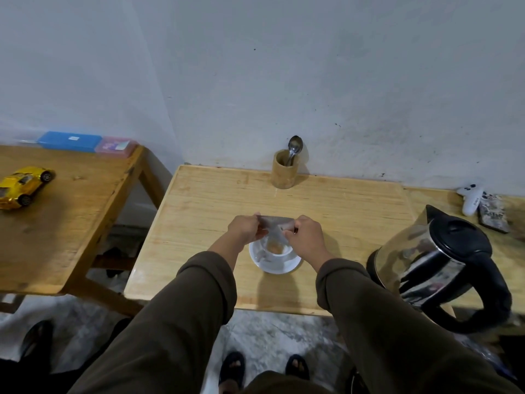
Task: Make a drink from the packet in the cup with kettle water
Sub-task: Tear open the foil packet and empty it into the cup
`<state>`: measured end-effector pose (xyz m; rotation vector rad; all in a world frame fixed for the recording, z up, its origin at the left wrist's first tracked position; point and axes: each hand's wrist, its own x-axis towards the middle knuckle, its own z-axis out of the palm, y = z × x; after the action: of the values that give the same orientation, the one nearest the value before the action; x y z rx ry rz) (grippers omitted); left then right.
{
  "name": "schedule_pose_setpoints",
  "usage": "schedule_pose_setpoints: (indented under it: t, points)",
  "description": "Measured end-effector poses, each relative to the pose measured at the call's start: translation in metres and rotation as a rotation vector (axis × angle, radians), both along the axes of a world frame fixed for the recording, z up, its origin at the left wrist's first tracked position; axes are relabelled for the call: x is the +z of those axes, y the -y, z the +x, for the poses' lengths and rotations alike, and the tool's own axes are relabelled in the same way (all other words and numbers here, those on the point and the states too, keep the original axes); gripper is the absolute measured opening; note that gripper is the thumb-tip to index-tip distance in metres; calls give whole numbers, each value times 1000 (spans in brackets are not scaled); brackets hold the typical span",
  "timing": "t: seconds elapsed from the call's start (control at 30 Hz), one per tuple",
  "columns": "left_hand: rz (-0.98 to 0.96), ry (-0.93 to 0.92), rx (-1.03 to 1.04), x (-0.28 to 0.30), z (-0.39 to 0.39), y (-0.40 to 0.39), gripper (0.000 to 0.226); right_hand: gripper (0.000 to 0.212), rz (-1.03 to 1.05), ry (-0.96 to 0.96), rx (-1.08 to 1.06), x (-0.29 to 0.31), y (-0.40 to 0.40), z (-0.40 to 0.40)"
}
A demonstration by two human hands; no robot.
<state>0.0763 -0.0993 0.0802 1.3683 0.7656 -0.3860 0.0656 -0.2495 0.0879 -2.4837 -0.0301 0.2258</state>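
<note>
A silvery packet [274, 223] is held tilted above a white cup [277, 249] that stands on a white saucer [279, 265] in the middle of the wooden table [326, 206]. My left hand [245, 228] pinches the packet's left end and my right hand [306, 236] pinches its right end. A stream of orange-brown powder falls from the packet, and a small heap of it lies inside the cup. A steel kettle [434, 260] with a black lid and handle stands at the table's right edge.
A bamboo holder [285, 173] with spoons [294, 149] stands by the wall. A white game controller [471, 199] and a dark phone case [493, 213] lie at the far right. On a second table to the left are a yellow toy car [24, 186] and blue and pink boxes [85, 142].
</note>
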Motion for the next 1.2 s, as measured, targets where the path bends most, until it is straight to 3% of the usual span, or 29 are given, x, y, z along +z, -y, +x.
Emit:
schedule_pose_setpoints:
  t: [0.47,0.6,0.83,0.97,1.2]
  points:
    - [76,80,11,-5,-2,0,42,16,-2,8,49,4,1,0]
    - [113,151,-81,-1,-5,0,24,12,13,4,53,6,1,-1]
    - [260,205,-252,-2,-11,0,31,13,-17,1,118,9,3,-1]
    - [283,194,-272,-1,-13,-1,20,3,3,-29,72,6,3,-1]
    - [306,216,-280,6,-16,1,16,12,23,-64,4,8,-2,1]
